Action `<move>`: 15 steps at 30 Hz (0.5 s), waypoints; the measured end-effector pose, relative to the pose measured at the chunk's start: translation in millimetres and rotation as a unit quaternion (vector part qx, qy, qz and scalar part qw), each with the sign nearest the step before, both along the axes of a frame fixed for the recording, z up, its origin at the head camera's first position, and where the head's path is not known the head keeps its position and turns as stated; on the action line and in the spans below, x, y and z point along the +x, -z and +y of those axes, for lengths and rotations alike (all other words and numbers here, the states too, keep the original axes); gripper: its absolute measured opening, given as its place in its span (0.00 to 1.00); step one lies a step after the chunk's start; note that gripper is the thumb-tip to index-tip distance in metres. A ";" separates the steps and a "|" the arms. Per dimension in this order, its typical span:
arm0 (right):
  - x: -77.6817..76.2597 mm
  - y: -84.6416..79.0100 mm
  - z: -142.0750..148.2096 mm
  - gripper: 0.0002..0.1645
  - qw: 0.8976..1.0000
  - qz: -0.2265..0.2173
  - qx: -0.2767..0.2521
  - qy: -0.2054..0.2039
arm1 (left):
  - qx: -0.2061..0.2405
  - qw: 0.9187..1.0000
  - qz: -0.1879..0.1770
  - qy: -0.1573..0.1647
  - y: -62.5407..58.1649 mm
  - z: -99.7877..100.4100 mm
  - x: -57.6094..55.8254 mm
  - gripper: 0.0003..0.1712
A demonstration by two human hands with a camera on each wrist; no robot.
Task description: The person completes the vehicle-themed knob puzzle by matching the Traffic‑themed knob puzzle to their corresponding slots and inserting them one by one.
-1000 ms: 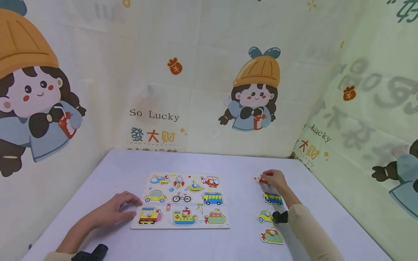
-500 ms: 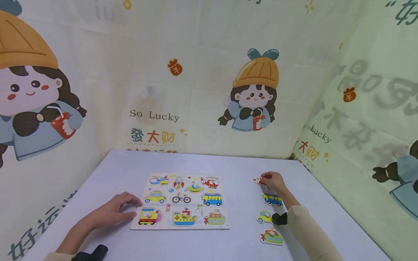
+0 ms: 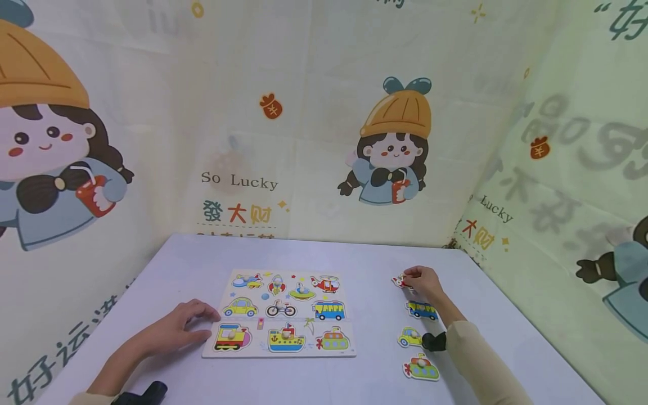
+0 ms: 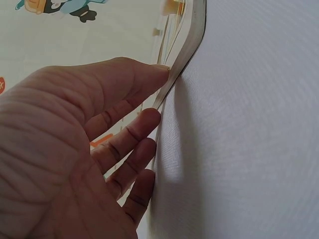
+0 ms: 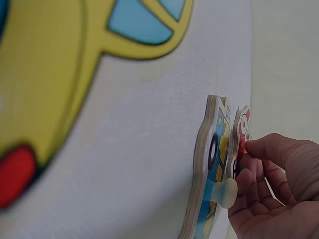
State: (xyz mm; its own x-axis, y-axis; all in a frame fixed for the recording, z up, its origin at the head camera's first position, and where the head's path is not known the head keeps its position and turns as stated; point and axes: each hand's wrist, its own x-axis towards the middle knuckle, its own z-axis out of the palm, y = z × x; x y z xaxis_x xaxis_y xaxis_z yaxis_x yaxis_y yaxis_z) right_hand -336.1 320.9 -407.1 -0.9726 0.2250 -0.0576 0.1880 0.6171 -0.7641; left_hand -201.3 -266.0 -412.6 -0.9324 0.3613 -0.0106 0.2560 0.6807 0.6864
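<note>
A light wooden puzzle board (image 3: 259,338) with vehicle pictures lies left of the table's middle. My left hand (image 3: 174,327) rests at its left edge, thumb and fingertips against the rim with the fingers loosely bent, as the left wrist view shows. At the far right, my right hand (image 3: 426,283) pinches a red helicopter puzzle piece (image 3: 397,280) between thumb and fingers. That hand covers much of the piece; in the right wrist view, part of the helicopter piece (image 5: 242,130) shows beyond the bus piece (image 5: 212,164) and its clear knob.
Below the right hand lie a blue bus piece (image 3: 422,310), a yellow car piece (image 3: 408,337) and a green submarine piece (image 3: 421,368) in a column. The train (image 3: 232,337) and ship (image 3: 286,338) sit on the board. Printed cloth surrounds the white table (image 3: 304,382).
My right hand shifts very slightly left with the helicopter piece. The left hand stays at the board's edge, and the head view tilts a little.
</note>
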 end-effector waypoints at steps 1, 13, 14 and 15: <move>0.2 0.1 0.0 0.15 1.000 0.001 0.000 0.001 | 0.000 1.000 -0.001 0.000 0.0 0.1 0.3 0.17; -2.3 -1.9 3.0 0.17 1.000 0.015 -0.004 -0.003 | -0.005 1.000 0.005 0.004 -4.6 1.4 1.5 0.17; -2.0 -1.9 2.9 0.17 1.000 0.014 -0.006 -0.003 | -0.004 1.000 0.006 0.005 -5.2 1.6 1.5 0.17; -1.4 -2.0 2.3 0.17 1.000 0.013 -0.008 -0.003 | -0.004 1.000 0.007 0.006 -5.6 1.6 1.4 0.17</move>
State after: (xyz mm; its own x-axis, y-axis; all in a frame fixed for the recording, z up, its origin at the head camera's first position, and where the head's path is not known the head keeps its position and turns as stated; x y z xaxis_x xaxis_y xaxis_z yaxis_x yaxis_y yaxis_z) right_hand -337.5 323.1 -405.1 -0.9752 0.2186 -0.0355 0.1641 0.6058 -0.7785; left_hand -199.9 -264.3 -407.0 -0.9281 0.3724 -0.0010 0.2732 0.6826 0.6778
